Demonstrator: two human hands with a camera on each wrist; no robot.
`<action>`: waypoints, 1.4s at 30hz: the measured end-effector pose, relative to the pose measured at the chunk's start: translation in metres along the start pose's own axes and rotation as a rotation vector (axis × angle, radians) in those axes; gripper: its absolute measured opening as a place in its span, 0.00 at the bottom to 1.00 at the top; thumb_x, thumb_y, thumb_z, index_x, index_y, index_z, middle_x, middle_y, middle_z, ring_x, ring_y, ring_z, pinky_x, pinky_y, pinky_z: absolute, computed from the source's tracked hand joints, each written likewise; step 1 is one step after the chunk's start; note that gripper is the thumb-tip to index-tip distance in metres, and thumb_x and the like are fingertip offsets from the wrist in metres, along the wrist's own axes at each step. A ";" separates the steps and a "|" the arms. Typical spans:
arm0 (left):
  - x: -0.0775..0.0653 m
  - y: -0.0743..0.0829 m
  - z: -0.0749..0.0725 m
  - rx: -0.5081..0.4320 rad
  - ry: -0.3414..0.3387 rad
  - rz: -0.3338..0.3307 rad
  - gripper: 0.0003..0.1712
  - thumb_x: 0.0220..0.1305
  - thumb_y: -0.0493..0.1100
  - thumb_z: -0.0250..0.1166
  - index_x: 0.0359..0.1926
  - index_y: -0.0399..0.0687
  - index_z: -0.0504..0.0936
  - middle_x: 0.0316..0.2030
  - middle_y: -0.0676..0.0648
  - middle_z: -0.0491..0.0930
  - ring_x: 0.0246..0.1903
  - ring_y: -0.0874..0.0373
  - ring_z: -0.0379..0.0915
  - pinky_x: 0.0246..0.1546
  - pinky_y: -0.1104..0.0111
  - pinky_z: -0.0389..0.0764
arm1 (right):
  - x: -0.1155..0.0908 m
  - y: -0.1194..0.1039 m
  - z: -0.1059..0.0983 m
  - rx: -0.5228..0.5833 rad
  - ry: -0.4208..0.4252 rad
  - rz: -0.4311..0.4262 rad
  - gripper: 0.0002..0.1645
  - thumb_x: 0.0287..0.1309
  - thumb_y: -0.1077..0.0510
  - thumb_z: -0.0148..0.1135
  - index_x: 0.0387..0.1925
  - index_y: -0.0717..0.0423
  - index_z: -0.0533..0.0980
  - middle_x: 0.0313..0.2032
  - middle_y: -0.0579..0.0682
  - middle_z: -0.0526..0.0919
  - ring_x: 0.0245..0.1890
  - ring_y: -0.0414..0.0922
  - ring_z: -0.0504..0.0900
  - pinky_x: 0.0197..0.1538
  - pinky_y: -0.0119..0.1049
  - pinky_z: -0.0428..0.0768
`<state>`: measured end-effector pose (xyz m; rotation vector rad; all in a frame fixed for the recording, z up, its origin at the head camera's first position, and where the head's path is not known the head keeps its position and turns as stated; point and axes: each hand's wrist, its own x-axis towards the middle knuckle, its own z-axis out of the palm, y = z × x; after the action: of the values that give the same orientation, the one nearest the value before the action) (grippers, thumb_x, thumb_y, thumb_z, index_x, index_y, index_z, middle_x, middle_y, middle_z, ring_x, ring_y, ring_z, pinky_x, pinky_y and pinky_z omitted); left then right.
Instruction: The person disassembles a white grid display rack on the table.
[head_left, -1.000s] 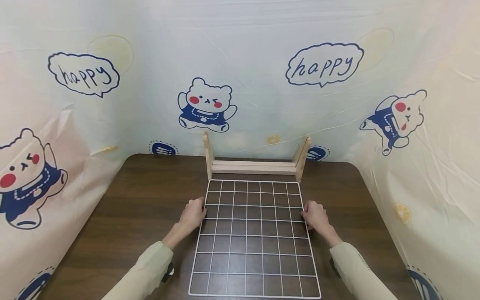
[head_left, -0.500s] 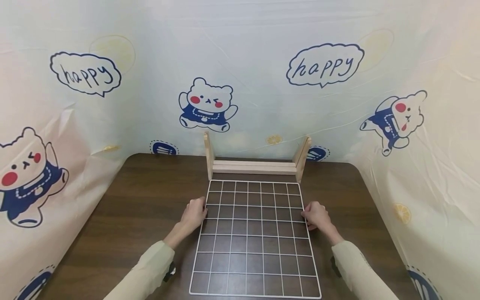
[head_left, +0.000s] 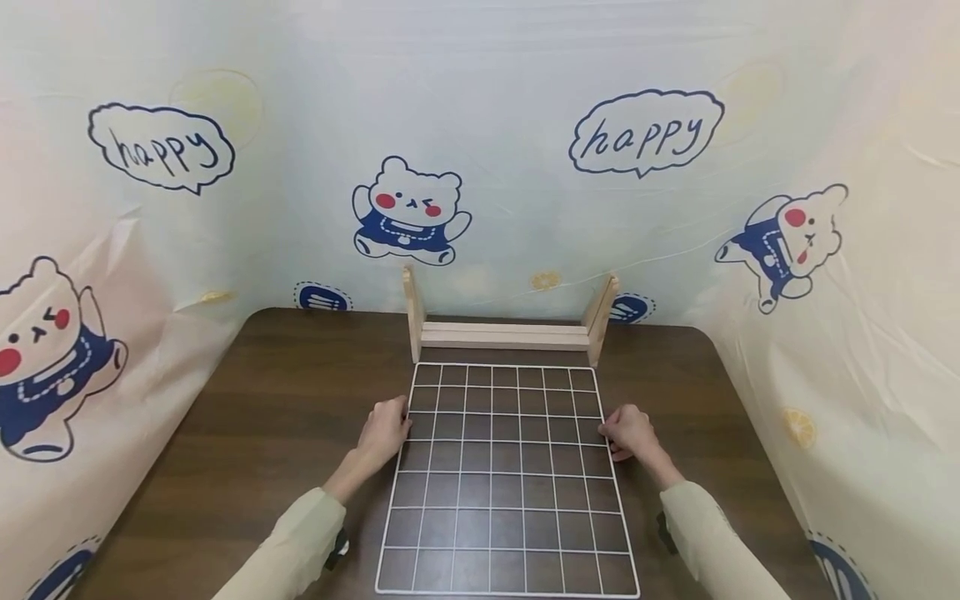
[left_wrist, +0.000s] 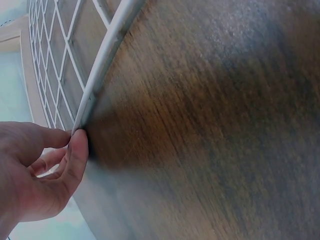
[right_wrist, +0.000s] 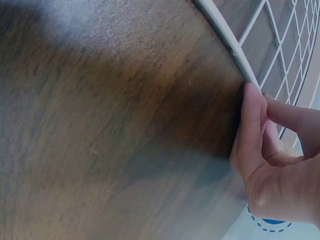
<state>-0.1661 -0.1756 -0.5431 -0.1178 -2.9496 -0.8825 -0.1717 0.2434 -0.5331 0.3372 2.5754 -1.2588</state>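
A white wire grid panel lies in the middle of the table, its long sides running away from me. My left hand pinches the panel's left rim between thumb and fingers. On the opposite rim, at about the same distance, my right hand has a like pinch. Both wrist views show thumb and fingertips meeting at the thick rim wire. Just behind the panel's far edge stands a pale wooden frame, made of two upright side pieces joined by a low crosspiece.
The dark wood-grain table has rounded far corners. A pale curtain printed with bears and "happy" bubbles hangs around its back and sides, close behind the wooden frame.
The whole head view has shifted slightly left. Both hands keep their pinch on the panel's rims, and neither panel nor wooden frame has visibly moved on the table.
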 end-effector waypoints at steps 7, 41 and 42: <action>-0.001 0.005 -0.001 -0.018 0.002 -0.004 0.15 0.51 0.26 0.67 0.22 0.42 0.69 0.20 0.46 0.72 0.21 0.49 0.71 0.19 0.57 0.73 | -0.001 0.003 -0.001 0.027 0.002 -0.012 0.08 0.54 0.67 0.65 0.24 0.68 0.76 0.14 0.54 0.74 0.09 0.42 0.76 0.17 0.40 0.82; -0.010 0.016 0.010 0.205 0.090 0.073 0.13 0.55 0.34 0.68 0.34 0.28 0.74 0.26 0.33 0.76 0.28 0.35 0.79 0.24 0.49 0.80 | -0.008 0.008 0.007 -0.018 0.100 -0.102 0.12 0.55 0.66 0.64 0.23 0.62 0.69 0.17 0.51 0.72 0.09 0.41 0.75 0.15 0.35 0.80; -0.011 0.016 0.009 0.208 0.085 0.060 0.13 0.56 0.35 0.68 0.34 0.28 0.75 0.27 0.33 0.76 0.29 0.35 0.79 0.25 0.48 0.80 | -0.008 0.008 0.008 -0.024 0.099 -0.109 0.11 0.56 0.66 0.63 0.23 0.62 0.69 0.17 0.51 0.72 0.09 0.41 0.75 0.15 0.35 0.80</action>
<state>-0.1542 -0.1580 -0.5425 -0.1536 -2.9182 -0.5550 -0.1610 0.2410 -0.5408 0.2636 2.7241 -1.2767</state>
